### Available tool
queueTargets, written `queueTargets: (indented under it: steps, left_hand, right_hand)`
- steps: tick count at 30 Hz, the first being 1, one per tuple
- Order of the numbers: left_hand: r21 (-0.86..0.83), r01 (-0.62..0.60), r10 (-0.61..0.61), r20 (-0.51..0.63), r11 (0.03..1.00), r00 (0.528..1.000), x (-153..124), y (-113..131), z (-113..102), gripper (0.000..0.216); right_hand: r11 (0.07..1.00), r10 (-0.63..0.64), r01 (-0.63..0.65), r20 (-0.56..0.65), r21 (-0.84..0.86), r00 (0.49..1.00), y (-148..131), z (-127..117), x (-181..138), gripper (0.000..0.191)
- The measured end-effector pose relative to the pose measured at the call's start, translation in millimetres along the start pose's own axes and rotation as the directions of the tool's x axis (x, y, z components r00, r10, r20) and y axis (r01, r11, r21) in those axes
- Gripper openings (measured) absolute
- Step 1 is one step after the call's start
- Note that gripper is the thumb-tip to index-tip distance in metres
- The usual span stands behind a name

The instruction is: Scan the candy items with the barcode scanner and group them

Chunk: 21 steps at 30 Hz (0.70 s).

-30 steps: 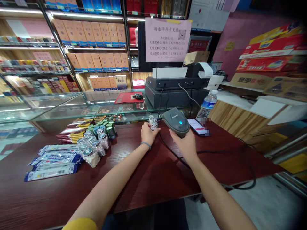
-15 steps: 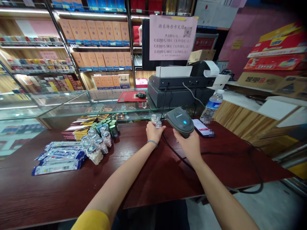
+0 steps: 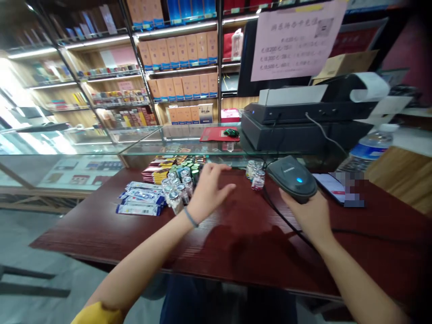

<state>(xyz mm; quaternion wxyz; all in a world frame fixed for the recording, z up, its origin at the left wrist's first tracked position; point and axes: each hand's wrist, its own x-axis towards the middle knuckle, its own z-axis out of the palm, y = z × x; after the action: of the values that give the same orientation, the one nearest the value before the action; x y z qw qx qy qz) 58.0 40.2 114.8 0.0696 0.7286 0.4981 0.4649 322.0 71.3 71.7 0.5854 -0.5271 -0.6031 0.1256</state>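
Note:
My right hand (image 3: 308,215) is closed round the handle of a grey barcode scanner (image 3: 292,177) with a blue light, held above the dark red counter (image 3: 236,243). My left hand (image 3: 207,191) hovers open, fingers spread, between two groups of small clear jars. One small group of jars (image 3: 255,173) stands just left of the scanner head. A larger cluster of jars (image 3: 177,191) with silver and green lids stands to the left of my left hand, with blue-and-white candy bars (image 3: 140,200) beside it.
A phone (image 3: 334,188) lies right of the scanner, whose black cable (image 3: 286,222) trails over the counter. Behind stand a black cash register with receipt printer (image 3: 303,117), a water bottle (image 3: 369,150), a glass display case (image 3: 151,139) and shelves of boxed goods.
My left hand has let go of the small jars by the scanner and moved left, now open. The camera view has swung left and closer. The scanner stays in my right hand.

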Motion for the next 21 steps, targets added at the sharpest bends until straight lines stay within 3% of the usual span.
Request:
queueTargets:
  steps: [3,6,11,16,21]
  left_hand:
    - [0.222,0.030,0.000,-0.133,0.975,0.991,-29,-19,-69,0.031]
    - [0.266,0.141,-0.095,-0.180,0.953,0.979,-60,-47,-103,0.033]
    - [0.271,0.210,-0.183,-0.123,0.939,0.975,-95,-76,-105,0.037]
    - [0.344,0.182,-0.166,-0.076,0.921,0.983,-102,-77,-95,0.036]
    - [0.361,0.187,-0.179,-0.057,0.913,0.982,-104,-73,-99,0.028]
  right_hand:
    - [0.999,0.033,-0.033,0.014,-0.029,0.999,0,2,-3,0.048]
    - [0.998,0.025,-0.025,0.005,-0.064,1.000,-2,3,-4,0.051]
    - [0.996,0.009,-0.008,0.006,-0.088,1.000,-3,3,-5,0.053]
    - [0.989,0.029,-0.029,0.003,-0.144,1.000,-1,2,-4,0.058]
    - [0.989,0.047,-0.047,-0.002,-0.138,0.999,-1,5,-4,0.057]
